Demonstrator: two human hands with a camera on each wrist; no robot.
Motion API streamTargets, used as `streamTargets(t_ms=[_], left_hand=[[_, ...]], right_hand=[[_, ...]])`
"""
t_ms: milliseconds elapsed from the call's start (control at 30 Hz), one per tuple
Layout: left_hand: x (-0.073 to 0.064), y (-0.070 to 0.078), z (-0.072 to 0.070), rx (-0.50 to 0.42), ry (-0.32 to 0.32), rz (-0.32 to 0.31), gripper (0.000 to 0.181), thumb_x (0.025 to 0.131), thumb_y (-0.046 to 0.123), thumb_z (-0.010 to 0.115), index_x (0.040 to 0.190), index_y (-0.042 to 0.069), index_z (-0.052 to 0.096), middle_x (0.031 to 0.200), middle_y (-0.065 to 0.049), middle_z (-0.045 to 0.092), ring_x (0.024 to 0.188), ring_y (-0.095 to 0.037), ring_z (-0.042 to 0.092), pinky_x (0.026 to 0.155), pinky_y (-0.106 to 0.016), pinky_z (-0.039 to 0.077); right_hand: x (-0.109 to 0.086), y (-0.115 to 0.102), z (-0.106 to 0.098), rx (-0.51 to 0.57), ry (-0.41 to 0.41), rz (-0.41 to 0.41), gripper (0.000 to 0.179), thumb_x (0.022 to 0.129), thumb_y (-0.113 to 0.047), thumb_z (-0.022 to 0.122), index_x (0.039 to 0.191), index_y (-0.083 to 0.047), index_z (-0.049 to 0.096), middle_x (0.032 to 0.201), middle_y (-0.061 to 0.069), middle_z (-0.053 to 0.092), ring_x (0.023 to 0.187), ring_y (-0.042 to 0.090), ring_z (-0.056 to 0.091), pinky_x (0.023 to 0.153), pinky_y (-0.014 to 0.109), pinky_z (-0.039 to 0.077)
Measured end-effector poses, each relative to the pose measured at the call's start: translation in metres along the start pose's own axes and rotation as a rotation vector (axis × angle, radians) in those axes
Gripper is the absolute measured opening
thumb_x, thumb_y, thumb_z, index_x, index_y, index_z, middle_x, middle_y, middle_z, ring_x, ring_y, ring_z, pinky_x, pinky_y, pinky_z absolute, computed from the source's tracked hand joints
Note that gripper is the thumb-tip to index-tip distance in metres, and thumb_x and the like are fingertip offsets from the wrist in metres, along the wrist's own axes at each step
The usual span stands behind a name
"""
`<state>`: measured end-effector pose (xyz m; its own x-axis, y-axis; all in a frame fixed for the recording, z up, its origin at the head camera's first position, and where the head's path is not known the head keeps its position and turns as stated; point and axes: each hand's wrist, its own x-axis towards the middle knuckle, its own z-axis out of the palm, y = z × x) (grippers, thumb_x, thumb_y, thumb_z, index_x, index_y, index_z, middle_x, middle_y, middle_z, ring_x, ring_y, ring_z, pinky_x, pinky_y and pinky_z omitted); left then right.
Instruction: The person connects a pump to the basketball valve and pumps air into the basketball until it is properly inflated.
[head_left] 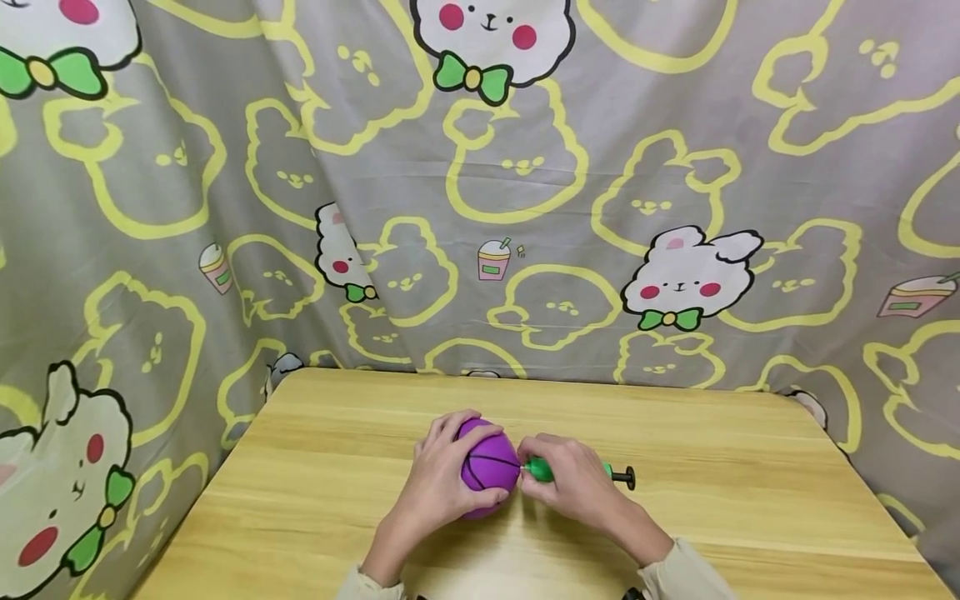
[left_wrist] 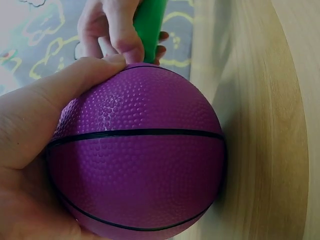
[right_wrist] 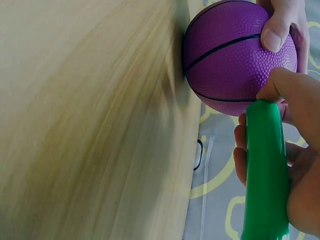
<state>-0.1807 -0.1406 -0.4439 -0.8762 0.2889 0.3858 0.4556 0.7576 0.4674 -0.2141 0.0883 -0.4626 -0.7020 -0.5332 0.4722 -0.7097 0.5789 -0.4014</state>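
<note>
A small purple basketball (head_left: 491, 462) with black seam lines and a pebbled skin sits on the wooden table. My left hand (head_left: 442, 467) grips it from the left, thumb on the near side and fingers over the top. In my right hand (head_left: 570, 479) is a green hand pump (right_wrist: 266, 175), its front end pointing at the ball's right side. The black handle (head_left: 624, 477) of the pump sticks out to the right past the hand. In the right wrist view, thumb and fingers wrap the pump's front end, right at the ball, and hide its tip.
The light wood table (head_left: 315, 500) carries the ball. Behind it and along the left hangs a grey curtain (head_left: 525, 250) with yellow outlines and white cartoon animals, reaching down to the table's back edge.
</note>
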Motion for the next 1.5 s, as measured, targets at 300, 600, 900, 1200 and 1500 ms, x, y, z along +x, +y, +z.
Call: streamTargets(t_ms=[300, 600, 900, 1200, 1500], left_hand=[[-0.0005, 0.0003, 0.0017, -0.001, -0.013, 0.014, 0.074, 0.068, 0.049, 0.092, 0.135, 0.031, 0.065, 0.146, -0.007, 0.050, 0.132, -0.033, 0.042, 0.088, -0.058, 0.043], [-0.0027, 0.0031, 0.0011, 0.005, -0.002, 0.006, 0.074, 0.066, 0.047, 0.094, 0.133, 0.030, 0.066, 0.146, -0.007, 0.051, 0.134, -0.033, 0.042, 0.087, -0.055, 0.042], [-0.0026, 0.0043, 0.0011, 0.025, -0.006, 0.005, 0.074, 0.066, 0.047, 0.093, 0.133, 0.031, 0.067, 0.146, -0.005, 0.052, 0.134, -0.031, 0.042, 0.086, -0.054, 0.043], [-0.0034, 0.0030, 0.0023, 0.031, -0.012, 0.005, 0.074, 0.065, 0.048, 0.094, 0.132, 0.031, 0.067, 0.145, -0.005, 0.052, 0.133, -0.031, 0.042, 0.086, -0.054, 0.043], [-0.0003, 0.0042, 0.0026, 0.032, -0.012, 0.029, 0.075, 0.064, 0.046, 0.095, 0.132, 0.029, 0.068, 0.144, -0.005, 0.052, 0.132, -0.032, 0.042, 0.087, -0.056, 0.043]], right_hand=[[-0.0036, 0.0028, -0.0016, -0.001, -0.001, -0.001, 0.020, 0.074, -0.013, 0.076, 0.088, -0.025, 0.067, 0.079, -0.015, 0.060, 0.065, 0.001, 0.052, 0.055, 0.019, 0.043], [-0.0039, 0.0039, -0.0007, -0.003, -0.010, -0.010, 0.020, 0.074, -0.014, 0.076, 0.088, -0.025, 0.067, 0.080, -0.014, 0.061, 0.065, -0.001, 0.049, 0.055, 0.019, 0.041], [-0.0036, 0.0023, -0.0036, -0.012, -0.036, 0.010, 0.020, 0.074, -0.014, 0.075, 0.086, -0.027, 0.065, 0.077, -0.014, 0.059, 0.063, 0.000, 0.049, 0.051, 0.019, 0.040], [-0.0062, 0.0045, -0.0033, 0.001, -0.041, 0.004, 0.022, 0.075, -0.013, 0.075, 0.086, -0.028, 0.063, 0.077, -0.015, 0.057, 0.063, 0.000, 0.048, 0.051, 0.020, 0.041], [-0.0085, 0.0058, -0.0056, 0.008, -0.037, 0.012, 0.022, 0.075, -0.013, 0.076, 0.085, -0.028, 0.063, 0.077, -0.016, 0.057, 0.063, -0.001, 0.048, 0.052, 0.020, 0.040]])
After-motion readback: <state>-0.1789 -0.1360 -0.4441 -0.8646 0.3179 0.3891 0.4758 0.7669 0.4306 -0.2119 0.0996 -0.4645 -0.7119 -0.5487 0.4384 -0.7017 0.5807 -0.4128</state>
